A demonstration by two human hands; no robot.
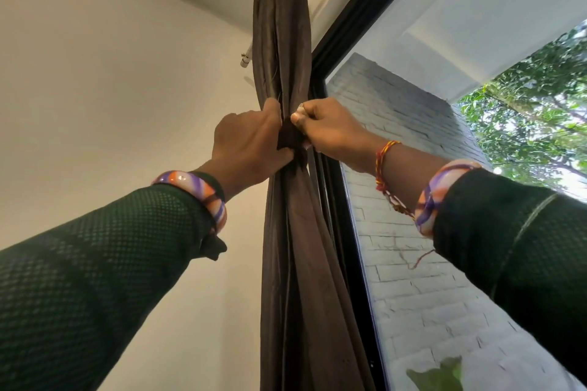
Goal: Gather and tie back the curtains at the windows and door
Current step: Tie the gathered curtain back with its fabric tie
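Looking up at the dark brown curtain [286, 51], bunched into one narrow column beside the black window frame [341, 200]. My left hand [251, 143] grips the bundle from the left, thumb under a knot-like wad of fabric. My right hand [327, 128] pinches the same wad from the right, thumb on top. Both hands touch at the pinch point. Curtain hangs from a metal rod [246, 57] at the top. White brick wall [413, 279] outside the glass.
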